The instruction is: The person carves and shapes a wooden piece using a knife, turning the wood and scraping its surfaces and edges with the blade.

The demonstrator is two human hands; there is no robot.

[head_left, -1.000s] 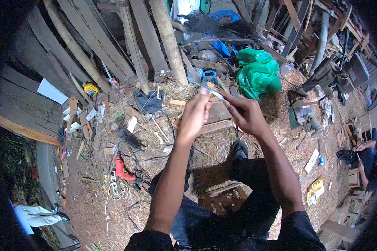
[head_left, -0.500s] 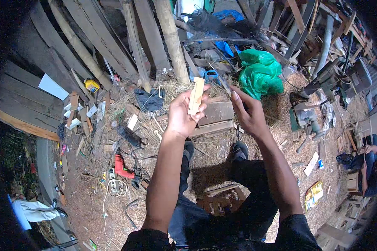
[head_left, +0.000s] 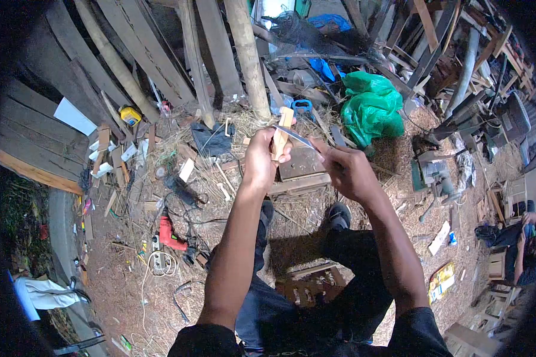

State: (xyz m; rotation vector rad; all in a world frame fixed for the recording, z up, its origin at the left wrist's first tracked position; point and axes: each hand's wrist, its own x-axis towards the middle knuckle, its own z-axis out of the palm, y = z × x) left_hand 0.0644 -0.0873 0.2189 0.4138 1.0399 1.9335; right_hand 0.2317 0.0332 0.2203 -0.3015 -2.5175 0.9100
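My left hand [head_left: 262, 157] is closed around a small carved block of pale wood [head_left: 282, 134], which stands nearly upright in the fingers. My right hand [head_left: 346, 169] grips a knife [head_left: 298, 137] with a long, thin blade. The blade points to the left and its tip end lies across the upper part of the wood; the handle is hidden in the fist. Beneath both hands a low wooden block [head_left: 304, 163] rests on the straw-covered ground, in front of my feet.
A red drill [head_left: 171, 233] lies at left beside a power strip [head_left: 159, 256] with cables. A green plastic bag [head_left: 372, 110] sits beyond my right hand, with a vise [head_left: 438, 169] farther right. Other people show at both edges. Wood scraps and shavings litter the ground.
My right hand has turned and swung the knife from pointing up and away to lying across the wood. My left fingers have closed more tightly around the piece.
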